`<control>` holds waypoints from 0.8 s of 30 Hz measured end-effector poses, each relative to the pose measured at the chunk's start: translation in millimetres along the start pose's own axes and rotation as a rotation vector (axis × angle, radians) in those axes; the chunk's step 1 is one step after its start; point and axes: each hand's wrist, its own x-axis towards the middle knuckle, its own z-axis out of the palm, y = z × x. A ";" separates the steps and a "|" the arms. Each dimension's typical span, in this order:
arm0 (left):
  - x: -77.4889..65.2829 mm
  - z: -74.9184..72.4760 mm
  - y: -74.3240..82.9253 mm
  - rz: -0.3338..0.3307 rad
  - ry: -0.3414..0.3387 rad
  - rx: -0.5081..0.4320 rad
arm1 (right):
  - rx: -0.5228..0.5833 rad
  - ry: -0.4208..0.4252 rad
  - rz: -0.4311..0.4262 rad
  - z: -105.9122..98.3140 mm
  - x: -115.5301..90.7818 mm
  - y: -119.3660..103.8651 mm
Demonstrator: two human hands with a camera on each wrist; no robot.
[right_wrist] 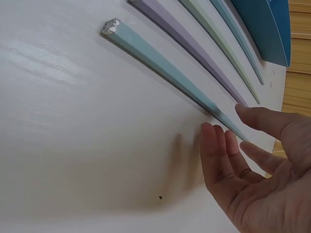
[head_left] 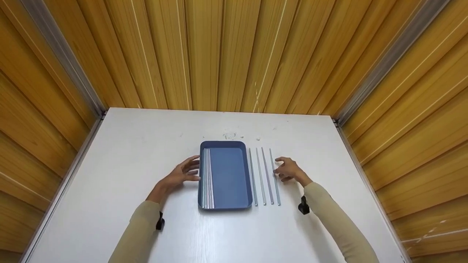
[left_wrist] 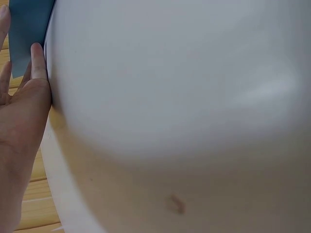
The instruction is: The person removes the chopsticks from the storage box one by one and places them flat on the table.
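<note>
A blue rectangular tray (head_left: 233, 179) lies on the white table, with several slim chopsticks (head_left: 208, 179) side by side along its left inner wall. At the tray's left outer side is my left hand (head_left: 179, 175), its fingers extended against the wall in the left wrist view. Right of the tray, more chopsticks (head_left: 267, 175) lie spaced apart, roughly parallel. My right hand (head_left: 289, 170) hovers by the rightmost one, a teal chopstick (right_wrist: 160, 68) with a silvery end; thumb and fingers stand apart around its far part without pinching it. A purple chopstick (right_wrist: 194, 53) and a pale green chopstick (right_wrist: 223, 48) lie beyond.
The white table (head_left: 139, 135) has small dark marks behind the tray. Wood-patterned panels (head_left: 204, 54) enclose the back and both sides, with grey metal rails at the corners. A black wrist device (head_left: 304, 205) sits under the right sleeve, another (head_left: 160, 221) on the left.
</note>
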 end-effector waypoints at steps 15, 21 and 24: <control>4.0 2.8 1.7 0.006 -0.003 0.005 | 0.068 0.045 -0.101 6.1 -3.3 -28.2; -0.9 0.9 0.8 -0.015 0.015 0.010 | 0.062 -0.004 -0.185 18.6 -5.5 -50.3; 0.0 0.8 0.8 -0.012 0.014 0.010 | 0.059 -0.019 -0.215 23.6 -5.4 -59.3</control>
